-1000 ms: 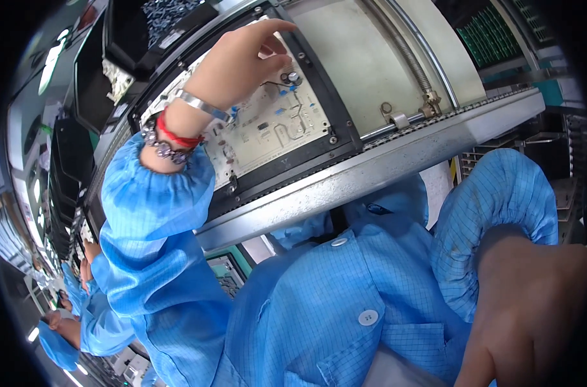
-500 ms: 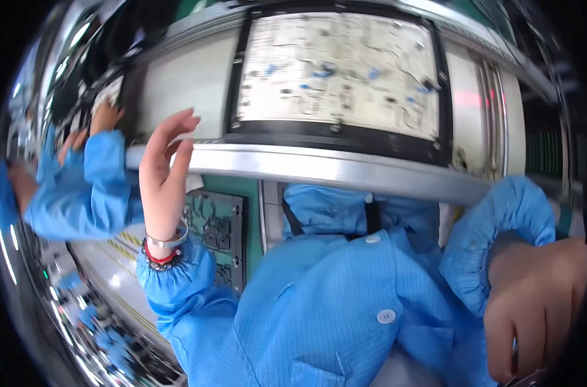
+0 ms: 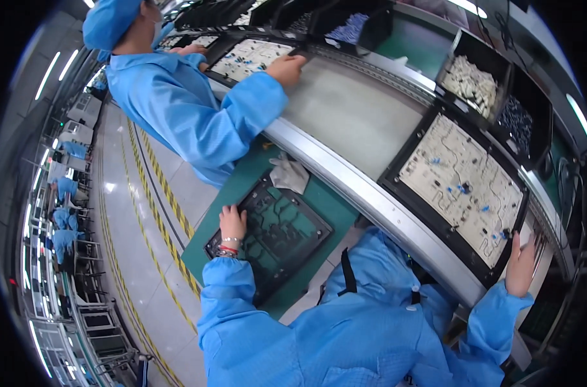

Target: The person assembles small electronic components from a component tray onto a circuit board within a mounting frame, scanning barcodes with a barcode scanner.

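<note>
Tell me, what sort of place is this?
Likely an electronics factory: a framed circuit board sits on a metal-edged track, small white parts lie heaped beyond it, and a co-worker in blue stands nearby.

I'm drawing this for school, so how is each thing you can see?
Left hand: resting on the lower frame.
Right hand: fingers extended beside the pale board's frame; grip unclear.
Lower frame: lying on the green table.
Pale board: set in its frame, parts on it.
White bundle: crumpled, on the table.
White parts: heaped in a black bin.
Co-worker: upright.
</note>
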A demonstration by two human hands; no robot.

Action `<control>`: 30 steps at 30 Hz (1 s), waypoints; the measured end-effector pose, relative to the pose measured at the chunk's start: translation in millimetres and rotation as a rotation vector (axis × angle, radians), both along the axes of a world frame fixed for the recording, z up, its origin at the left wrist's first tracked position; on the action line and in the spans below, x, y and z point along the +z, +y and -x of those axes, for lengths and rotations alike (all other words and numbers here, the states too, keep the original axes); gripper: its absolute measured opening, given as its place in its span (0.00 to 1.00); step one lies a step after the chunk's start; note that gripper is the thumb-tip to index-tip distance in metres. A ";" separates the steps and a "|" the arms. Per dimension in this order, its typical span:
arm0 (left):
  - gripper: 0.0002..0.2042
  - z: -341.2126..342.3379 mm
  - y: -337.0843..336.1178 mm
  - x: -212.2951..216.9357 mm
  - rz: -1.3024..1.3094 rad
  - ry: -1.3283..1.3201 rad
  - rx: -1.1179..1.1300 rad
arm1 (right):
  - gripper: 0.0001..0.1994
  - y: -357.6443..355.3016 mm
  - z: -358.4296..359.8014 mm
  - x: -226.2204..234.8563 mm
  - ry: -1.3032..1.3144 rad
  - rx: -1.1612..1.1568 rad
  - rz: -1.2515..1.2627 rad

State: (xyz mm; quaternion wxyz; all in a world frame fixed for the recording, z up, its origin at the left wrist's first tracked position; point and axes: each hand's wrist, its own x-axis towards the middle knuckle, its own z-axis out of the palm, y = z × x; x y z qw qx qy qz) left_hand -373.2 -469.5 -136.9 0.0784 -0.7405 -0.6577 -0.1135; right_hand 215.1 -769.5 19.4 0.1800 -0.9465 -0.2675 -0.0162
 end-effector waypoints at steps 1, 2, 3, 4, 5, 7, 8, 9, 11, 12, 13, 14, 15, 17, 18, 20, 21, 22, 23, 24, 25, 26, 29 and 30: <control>0.15 -7.1 2.1 -1.4 -0.066 0.034 -0.016 | 0.24 -7.2 -11.2 -16.0 -0.007 0.000 -0.009; 0.16 -10.1 4.4 -2.0 -0.106 0.041 -0.025 | 0.24 -13.4 -19.3 -30.9 0.071 0.102 -0.083; 0.16 -10.9 9.1 -2.8 -0.110 0.035 -0.023 | 0.25 -9.1 -17.9 -32.0 0.150 0.202 -0.157; 0.16 -11.3 12.1 -4.6 -0.104 0.018 -0.028 | 0.25 -6.8 -16.3 -30.0 0.144 0.205 -0.158; 0.16 -14.0 15.4 -5.0 -0.102 0.002 -0.032 | 0.25 1.6 -6.9 -19.6 0.120 0.145 -0.060; 0.15 -27.0 22.8 3.4 -0.086 0.019 -0.010 | 0.25 13.1 -4.3 -9.0 0.089 0.085 0.036; 0.15 -27.7 25.6 2.5 -0.131 0.023 -0.009 | 0.26 12.8 -4.5 -5.4 0.100 0.108 0.080; 0.15 -28.6 24.9 1.9 -0.178 0.028 -0.008 | 0.26 10.3 -5.7 -1.9 0.112 0.132 0.124; 0.14 -27.2 19.7 0.3 -0.186 0.026 0.013 | 0.25 6.2 -10.1 -4.4 0.124 0.184 0.031; 0.13 -24.2 15.1 -1.6 -0.146 0.005 0.012 | 0.25 2.1 -12.4 -6.6 0.129 0.284 -0.055; 0.12 -21.7 7.6 -1.8 -0.110 -0.014 0.013 | 0.24 -2.5 -15.5 -7.5 0.133 0.385 -0.144; 0.12 -25.2 -7.1 4.5 -0.117 -0.011 0.015 | 0.22 -7.1 -15.8 -4.1 0.211 0.411 -0.178; 0.11 -32.1 -23.3 10.3 -0.125 0.034 -0.023 | 0.20 -10.9 -18.1 -2.6 0.290 0.440 -0.216; 0.10 -50.3 -61.7 22.3 -0.141 0.085 -0.046 | 0.22 -22.9 -32.1 -8.4 0.629 0.521 -0.328; 0.09 -61.3 -84.5 38.8 -0.176 0.085 -0.062 | 0.23 -31.0 -36.1 -1.8 0.738 0.512 -0.340; 0.08 -73.7 -128.0 76.4 -0.275 0.079 -0.103 | 0.24 -48.6 -41.5 15.7 0.857 0.529 -0.348; 0.08 -81.2 -144.4 102.1 -0.285 0.087 -0.085 | 0.24 -53.3 -44.8 27.3 0.626 0.607 -0.256; 0.09 -89.4 -161.0 129.1 -0.302 0.071 -0.118 | 0.23 -55.3 -46.0 35.2 0.395 0.675 -0.167; 0.09 -99.5 -175.2 154.3 -0.313 0.047 -0.167 | 0.23 -61.4 -42.7 47.7 0.397 0.677 -0.169; 0.09 -107.8 -189.0 173.6 -0.304 0.045 -0.179 | 0.23 -63.8 -36.3 58.4 0.428 0.705 -0.319; 0.09 -113.6 -207.8 190.1 -0.303 0.053 -0.159 | 0.22 -60.6 -29.0 64.1 0.464 0.745 -0.464; 0.09 -123.8 -225.3 206.5 -0.347 0.032 -0.161 | 0.22 -57.9 -23.6 71.7 0.470 0.750 -0.456; 0.12 -147.6 -273.9 241.4 -0.522 -0.018 -0.215 | 0.21 -65.0 -4.1 85.2 0.535 0.870 -0.556; 0.12 -154.3 -287.0 251.3 -0.581 -0.030 -0.265 | 0.20 -66.2 4.0 90.0 0.534 0.975 -0.545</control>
